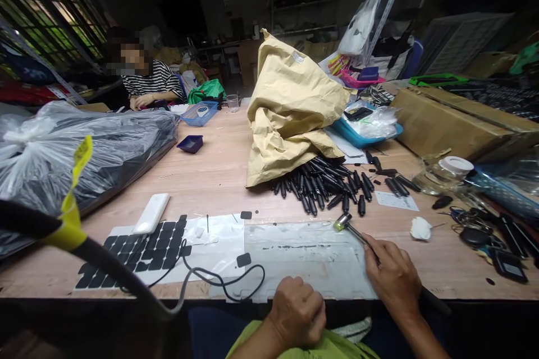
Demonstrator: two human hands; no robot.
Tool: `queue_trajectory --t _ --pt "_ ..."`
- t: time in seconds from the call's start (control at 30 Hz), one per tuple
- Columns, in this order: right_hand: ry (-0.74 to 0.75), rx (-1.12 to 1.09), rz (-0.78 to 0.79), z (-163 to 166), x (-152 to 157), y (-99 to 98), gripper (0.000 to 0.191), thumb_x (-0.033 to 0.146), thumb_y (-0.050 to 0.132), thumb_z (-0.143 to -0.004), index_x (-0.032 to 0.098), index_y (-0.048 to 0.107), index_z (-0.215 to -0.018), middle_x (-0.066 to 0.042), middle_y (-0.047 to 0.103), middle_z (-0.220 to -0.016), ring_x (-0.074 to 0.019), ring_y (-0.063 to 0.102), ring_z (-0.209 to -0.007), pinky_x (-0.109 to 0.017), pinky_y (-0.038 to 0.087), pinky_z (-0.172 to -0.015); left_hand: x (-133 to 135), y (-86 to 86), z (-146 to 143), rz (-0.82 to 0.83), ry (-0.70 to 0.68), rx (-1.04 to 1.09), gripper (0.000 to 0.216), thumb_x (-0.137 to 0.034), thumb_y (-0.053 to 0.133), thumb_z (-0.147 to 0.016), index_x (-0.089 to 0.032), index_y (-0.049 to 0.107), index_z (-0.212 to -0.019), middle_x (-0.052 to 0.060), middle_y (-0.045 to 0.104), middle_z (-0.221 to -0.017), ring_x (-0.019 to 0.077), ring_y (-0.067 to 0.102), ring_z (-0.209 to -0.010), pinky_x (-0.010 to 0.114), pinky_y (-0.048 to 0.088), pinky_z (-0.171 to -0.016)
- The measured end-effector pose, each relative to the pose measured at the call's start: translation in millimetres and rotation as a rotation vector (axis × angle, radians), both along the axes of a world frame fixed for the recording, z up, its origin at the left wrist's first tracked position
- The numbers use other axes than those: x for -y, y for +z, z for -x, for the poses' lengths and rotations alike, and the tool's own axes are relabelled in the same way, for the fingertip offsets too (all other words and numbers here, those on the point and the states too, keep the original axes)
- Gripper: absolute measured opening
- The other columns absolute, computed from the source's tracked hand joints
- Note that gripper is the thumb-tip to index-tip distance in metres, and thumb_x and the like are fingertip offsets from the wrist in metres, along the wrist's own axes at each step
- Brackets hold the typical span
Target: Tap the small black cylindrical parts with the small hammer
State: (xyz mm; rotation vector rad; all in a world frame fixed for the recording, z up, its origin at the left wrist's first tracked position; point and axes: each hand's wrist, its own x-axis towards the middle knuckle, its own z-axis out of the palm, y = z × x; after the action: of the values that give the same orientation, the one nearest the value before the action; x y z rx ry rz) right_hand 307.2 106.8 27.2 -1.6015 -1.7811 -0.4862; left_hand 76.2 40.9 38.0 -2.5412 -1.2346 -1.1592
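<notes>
My right hand [393, 275] is wrapped round the handle of a small hammer [343, 222], whose metal head with a yellowish face lies over a grey-white mat [303, 261]. The dark grip end sticks out below that hand. Curled into a fist, my left hand [298, 311] rests at the table's front edge by my lap; whatever it may hold is hidden. Beyond the mat, several black pen-like pieces [314, 182] are heaped at the mouth of a crumpled brown paper bag [290, 106].
A sheet of black stickers [143, 249] with a white power bank [152, 213] and cable lies left. A lamp-like grey arm [122, 275] crosses the left foreground. A wrapped bundle [84, 151], a cardboard box [450, 123], a jar [446, 174] and keys [475, 235] flank the table; another person sits far left.
</notes>
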Motion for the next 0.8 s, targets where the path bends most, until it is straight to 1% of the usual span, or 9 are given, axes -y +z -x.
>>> queue_trajectory --t 0.3,0.53,0.8 --pt "-0.006 0.007 0.014 -0.2 1.0 0.4 0.031 0.022 0.047 -0.092 0.021 0.075 -0.106 -0.007 0.065 -0.079 -0.0214 0.053 -0.070 -0.033 0.040 -0.067 0.2 0.8 -0.3 -0.002 -0.001 0.025 0.019 -0.016 0.059 -0.073 -0.021 0.044 -0.062 0.000 0.046 -0.054 0.0143 0.041 -0.052 0.034 0.022 -0.050" --pt "-0.012 0.028 -0.020 -0.2 0.0 -0.2 0.029 0.021 0.049 -0.093 0.020 0.075 -0.106 -0.006 0.065 -0.078 -0.0207 0.052 -0.070 -0.032 0.038 -0.064 -0.5 -2.1 -0.4 0.008 0.003 -0.005 0.019 -0.015 0.060 -0.071 -0.022 0.044 -0.063 0.000 0.047 -0.054 0.0146 0.043 -0.052 0.034 0.022 -0.050" --pt "-0.017 -0.042 0.059 -2.9 -1.0 -7.6 0.030 0.021 0.049 -0.091 0.023 0.076 -0.104 -0.007 0.064 -0.081 -0.0207 0.050 -0.073 -0.033 0.038 -0.069 -1.8 -2.2 3.5 0.021 -0.009 -0.039 0.019 -0.016 0.061 -0.072 -0.022 0.045 -0.064 0.000 0.050 -0.054 0.0147 0.046 -0.052 0.033 0.024 -0.050"
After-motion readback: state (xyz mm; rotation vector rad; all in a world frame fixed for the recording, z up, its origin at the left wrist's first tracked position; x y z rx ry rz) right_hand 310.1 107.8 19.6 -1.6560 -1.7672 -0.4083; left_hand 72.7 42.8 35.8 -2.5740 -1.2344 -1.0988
